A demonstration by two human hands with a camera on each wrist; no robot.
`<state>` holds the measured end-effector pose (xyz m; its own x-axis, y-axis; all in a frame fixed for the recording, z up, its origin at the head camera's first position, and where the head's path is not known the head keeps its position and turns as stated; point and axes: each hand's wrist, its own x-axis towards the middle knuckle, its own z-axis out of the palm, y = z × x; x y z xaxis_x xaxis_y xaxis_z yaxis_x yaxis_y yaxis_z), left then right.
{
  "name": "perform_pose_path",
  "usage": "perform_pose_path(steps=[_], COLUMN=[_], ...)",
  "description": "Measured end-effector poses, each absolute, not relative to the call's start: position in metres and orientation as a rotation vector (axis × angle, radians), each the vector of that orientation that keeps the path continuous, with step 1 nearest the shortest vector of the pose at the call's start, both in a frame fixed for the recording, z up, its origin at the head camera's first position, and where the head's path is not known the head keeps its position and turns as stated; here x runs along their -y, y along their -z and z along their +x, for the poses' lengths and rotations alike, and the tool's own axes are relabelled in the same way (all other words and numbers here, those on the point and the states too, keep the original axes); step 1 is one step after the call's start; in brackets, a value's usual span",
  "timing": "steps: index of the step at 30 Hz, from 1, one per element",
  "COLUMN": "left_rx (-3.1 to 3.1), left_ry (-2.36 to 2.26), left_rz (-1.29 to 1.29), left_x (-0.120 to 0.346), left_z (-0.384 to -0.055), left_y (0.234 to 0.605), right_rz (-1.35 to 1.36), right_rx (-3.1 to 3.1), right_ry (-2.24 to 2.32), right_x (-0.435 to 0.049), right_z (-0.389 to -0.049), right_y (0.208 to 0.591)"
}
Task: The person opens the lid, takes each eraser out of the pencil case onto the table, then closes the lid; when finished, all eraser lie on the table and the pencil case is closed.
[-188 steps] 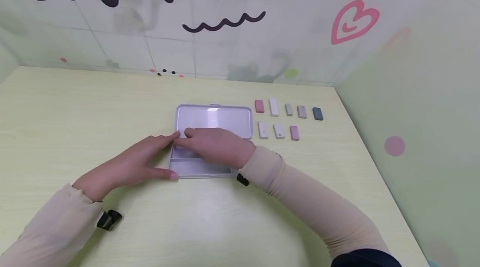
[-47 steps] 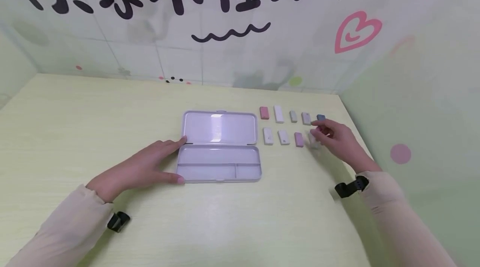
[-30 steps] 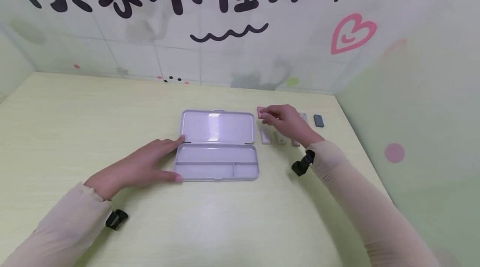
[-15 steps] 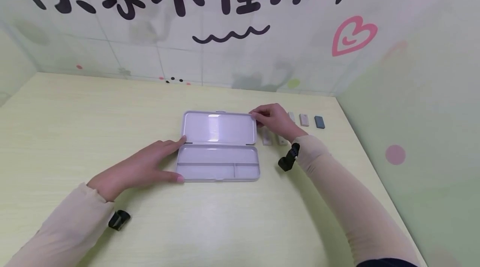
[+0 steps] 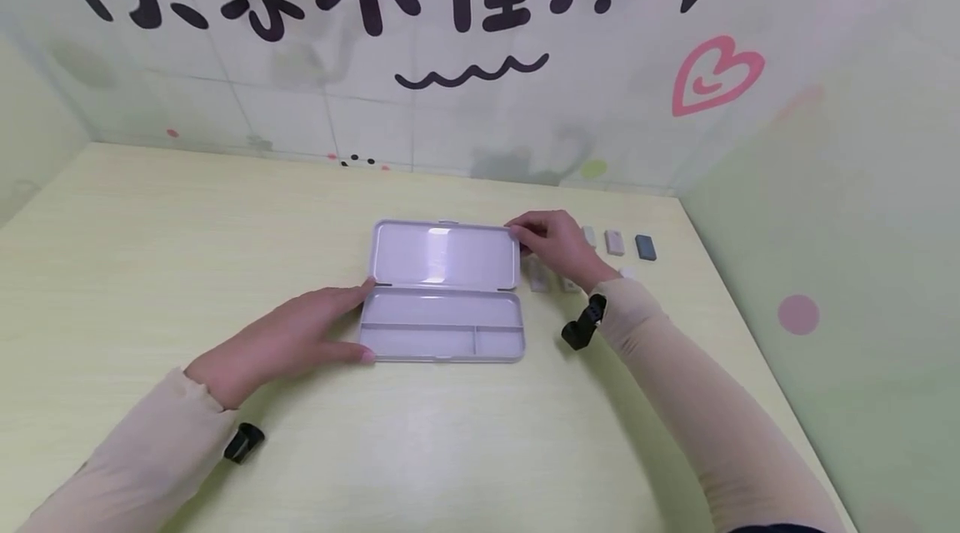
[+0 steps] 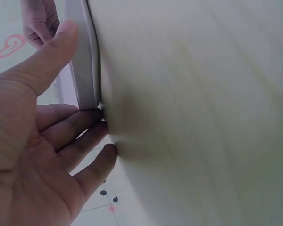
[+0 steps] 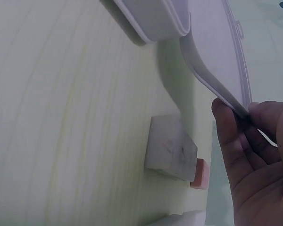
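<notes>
A pale lilac pencil case lies open on the table, its lid [image 5: 405, 254] folded back and its divided tray [image 5: 420, 340] in front. My right hand [image 5: 557, 243] pinches the lid's far right corner between thumb and fingers; in the right wrist view the lid [image 7: 214, 52] stands slightly off the table. My left hand [image 5: 281, 341] rests at the case's left end, thumb at the front corner and fingertips near the hinge. In the left wrist view its thumb and fingers [image 6: 92, 172] touch the case end [image 6: 82, 70] and the table, mostly straight.
Small block-shaped erasers lie right of the case: a dark blue one [image 5: 646, 247], a pinkish one [image 5: 614, 242], and others partly hidden by my right hand. A white block [image 7: 170, 148] and a pink block [image 7: 200, 174] sit below that hand. A wall rises behind the table.
My right hand moved from over the tray to the blocks at right, then left to the lid's corner, which it now pinches. My left hand stays at the case's left end.
</notes>
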<state>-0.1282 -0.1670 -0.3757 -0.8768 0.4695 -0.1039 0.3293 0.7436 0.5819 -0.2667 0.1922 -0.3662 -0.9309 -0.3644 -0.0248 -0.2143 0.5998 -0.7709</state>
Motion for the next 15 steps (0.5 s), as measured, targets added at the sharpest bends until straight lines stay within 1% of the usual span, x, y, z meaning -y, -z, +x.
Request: perform_pose_path(steps=[8,15], left_rx=[-2.724,-2.761], left_ry=[-0.847,-0.798], left_rz=[0.598,0.590], left_x=[0.165,0.166], left_z=[-0.129,-0.131], left_y=[0.379,0.379], right_rz=[-0.560,-0.630], right_rx=[-2.672,-2.699], right_ry=[1.274,1.298], right_x=[-0.199,-0.199], right_z=[-0.259,-0.248], right_y=[0.362,0.349])
